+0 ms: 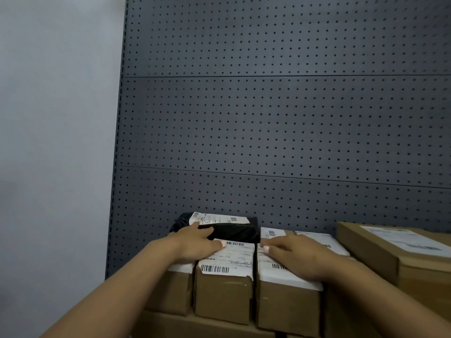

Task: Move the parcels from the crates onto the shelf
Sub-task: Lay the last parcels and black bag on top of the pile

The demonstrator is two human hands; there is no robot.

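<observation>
Three small brown cardboard parcels stood side by side in a row, each topped with a white barcode shipping label; the middle parcel showed its label most clearly. The left hand lay flat, fingers spread, across the left parcel and onto the middle one, its fingertips touching a black plastic-wrapped parcel behind. The right hand rested open, palm down, on the right parcel, gripping nothing. A larger flat brown cardboard box sat just beside on the right. All rested on further cardboard boxes, before a dark grey perforated metal back panel.
</observation>
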